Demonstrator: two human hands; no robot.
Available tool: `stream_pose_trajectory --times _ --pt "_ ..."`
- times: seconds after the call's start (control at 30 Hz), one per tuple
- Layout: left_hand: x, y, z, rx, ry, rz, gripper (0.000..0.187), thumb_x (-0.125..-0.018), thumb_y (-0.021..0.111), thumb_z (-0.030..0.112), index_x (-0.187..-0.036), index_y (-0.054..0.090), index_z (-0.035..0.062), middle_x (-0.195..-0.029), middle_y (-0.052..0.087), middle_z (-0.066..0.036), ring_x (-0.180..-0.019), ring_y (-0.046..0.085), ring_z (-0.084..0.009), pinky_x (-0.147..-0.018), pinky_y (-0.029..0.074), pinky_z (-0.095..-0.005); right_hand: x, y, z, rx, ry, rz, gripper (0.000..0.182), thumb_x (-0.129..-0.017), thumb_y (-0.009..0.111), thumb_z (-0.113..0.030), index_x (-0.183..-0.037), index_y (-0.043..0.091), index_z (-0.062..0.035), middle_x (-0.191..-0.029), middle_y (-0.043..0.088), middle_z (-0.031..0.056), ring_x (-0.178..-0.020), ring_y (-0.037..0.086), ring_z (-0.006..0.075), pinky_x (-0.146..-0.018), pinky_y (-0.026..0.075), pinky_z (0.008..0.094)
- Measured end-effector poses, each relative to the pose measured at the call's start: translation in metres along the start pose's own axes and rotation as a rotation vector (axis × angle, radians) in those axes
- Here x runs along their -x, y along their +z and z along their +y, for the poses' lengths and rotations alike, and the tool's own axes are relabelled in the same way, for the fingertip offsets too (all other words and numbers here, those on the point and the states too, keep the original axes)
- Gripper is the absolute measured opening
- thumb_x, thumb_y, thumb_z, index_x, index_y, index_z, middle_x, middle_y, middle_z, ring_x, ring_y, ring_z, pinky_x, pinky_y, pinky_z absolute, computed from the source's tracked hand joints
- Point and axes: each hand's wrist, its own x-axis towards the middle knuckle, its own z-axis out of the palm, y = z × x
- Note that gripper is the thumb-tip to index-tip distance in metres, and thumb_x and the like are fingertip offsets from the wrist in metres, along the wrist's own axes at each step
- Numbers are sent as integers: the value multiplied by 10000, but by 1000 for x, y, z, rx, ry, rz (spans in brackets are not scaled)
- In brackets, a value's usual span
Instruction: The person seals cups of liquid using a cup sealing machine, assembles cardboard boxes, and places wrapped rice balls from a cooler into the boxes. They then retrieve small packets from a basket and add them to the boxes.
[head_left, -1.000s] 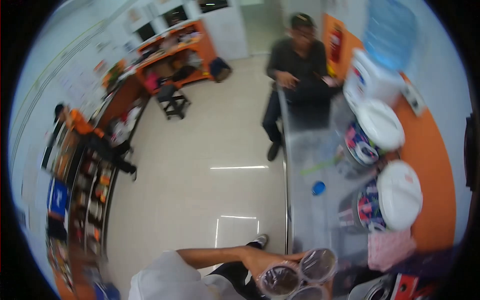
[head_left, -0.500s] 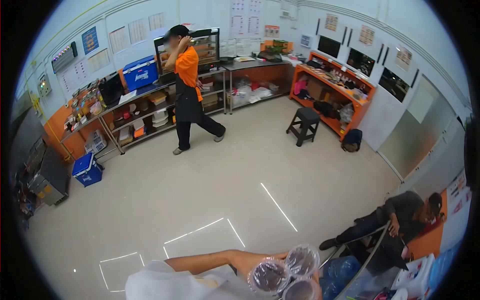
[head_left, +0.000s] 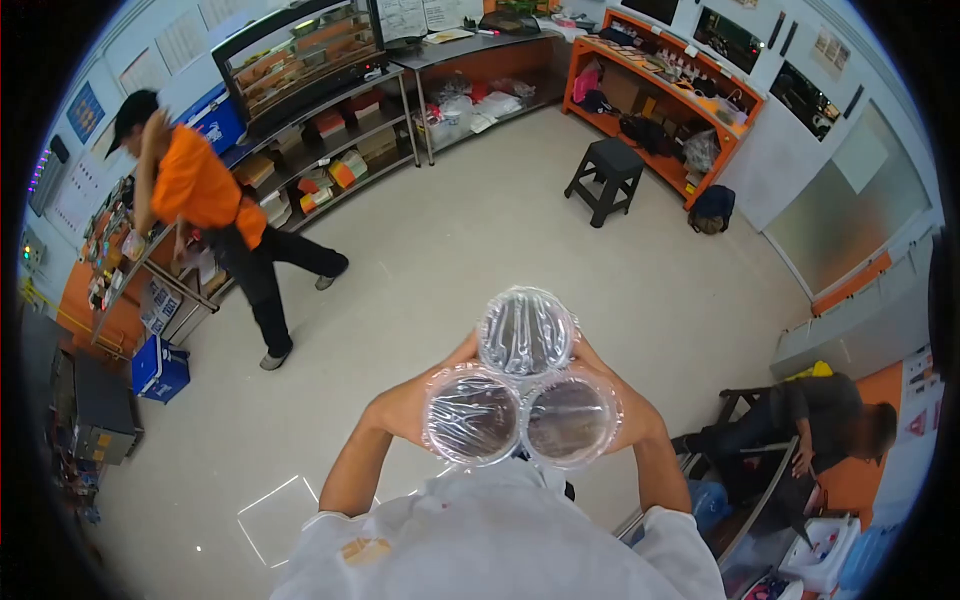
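Note:
Three round containers covered in clear plastic wrap are clustered before my chest: a top one (head_left: 526, 333), a lower left one (head_left: 472, 415) and a lower right one (head_left: 571, 417). My left hand (head_left: 407, 405) presses against the cluster from the left side, its fingers mostly hidden behind the containers. From the right side my right hand (head_left: 624, 405) holds the same cluster, with its fingers also largely hidden. The containers touch each other, and dark contents show through the wrap.
A person in an orange shirt (head_left: 190, 180) walks at the left by shelves (head_left: 330, 140). A black stool (head_left: 605, 180) stands ahead. Another person (head_left: 830, 420) sits at the right. A blue cooler (head_left: 160, 370) is on the floor at the left.
The containers have moved up and left into fuller view, with both arms now visible around them. The person in orange has walked left. My view has tilted and shifted.

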Motion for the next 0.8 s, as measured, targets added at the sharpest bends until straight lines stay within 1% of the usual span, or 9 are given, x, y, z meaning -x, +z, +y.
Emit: stream_pose_trajectory --times 0.13,0.2,0.27,0.4,0.5,0.6,0.67,0.73,0.8 --pt "-66 -90 -11 264 -275 179 1239 -511 987 254 -1544 347 11 -1683 81 -171 -1479 313 -252 -1161 360 -400 -106 -92 59 -161 -28 -70 920 -542 962 -256 -1346 580 -23 -1651 90 275 -1550 116 389 -1194 293 443" --pt "-88 -144 -31 -54 -49 200 1295 -493 998 320 -1542 328 -34 -1670 142 -180 -1372 446 -226 -1113 409 -385 -163 -132 86 -176 -32 -110 928 -534 963 -249 -1351 579 -32 -1663 61 262 -1552 105 388 -1205 278 446" --pt "-116 -190 -38 65 -112 316 1232 -505 994 317 -1511 382 -46 -1665 159 -181 -1357 456 -214 -1106 413 -383 -221 -167 106 -247 -24 -152 938 -527 965 -249 -1355 580 -37 -1668 52 252 -1553 105 385 -1210 271 449" --pt "-170 -294 -71 132 -85 346 1212 -495 997 318 -1492 413 -49 -1657 201 -170 -1341 478 -213 -1100 419 -383 -323 -241 170 -214 -56 -219 952 -513 971 -234 -1363 581 -54 -1679 49 219 -1552 115 378 -1215 267 451" --pt "-212 -384 -110 123 -80 388 1291 -467 1006 302 -1528 353 -34 -1617 309 -160 -1314 511 -208 -1094 427 -362 -397 -286 232 -335 41 -217 951 -515 971 -213 -1372 583 -76 -1682 47 208 -1556 103 362 -1214 274 452" --pt "-263 -464 -136 87 -82 392 1317 -462 1010 287 -1542 326 -27 -1614 317 -152 -1324 503 -206 -1102 421 -362 -465 -337 277 -242 -32 -219 963 -518 973 -201 -1387 575 -86 -1679 64 201 -1551 144 346 -1204 293 445" --pt "-297 -529 -148 71 -132 368 1330 -450 1015 273 -1545 322 -23 -1642 254 -141 -1347 487 -214 -1116 415 -369 -516 -372 309 -189 -41 -230 979 -517 977 -205 -1397 565 -83 -1675 85 194 -1542 173 343 -1201 298 442" --pt "-334 -600 -169 7 -69 278 1204 -504 1000 266 -1501 389 -21 -1656 199 -149 -1384 449 -222 -1135 402 -380 -579 -415 334 -84 -81 -239 995 -517 980 -210 -1406 555 -80 -1671 106 188 -1533 202 340 -1198 302 438" --pt "-381 -665 -174 32 -72 247 1118 -542 989 266 -1470 435 -18 -1661 174 -157 -1406 425 -227 -1147 394 -387 -620 -449 358 -223 50 -166 1001 -529 980 -209 -1417 538 -69 -1664 142 166 -1513 251 327 -1185 325 427"
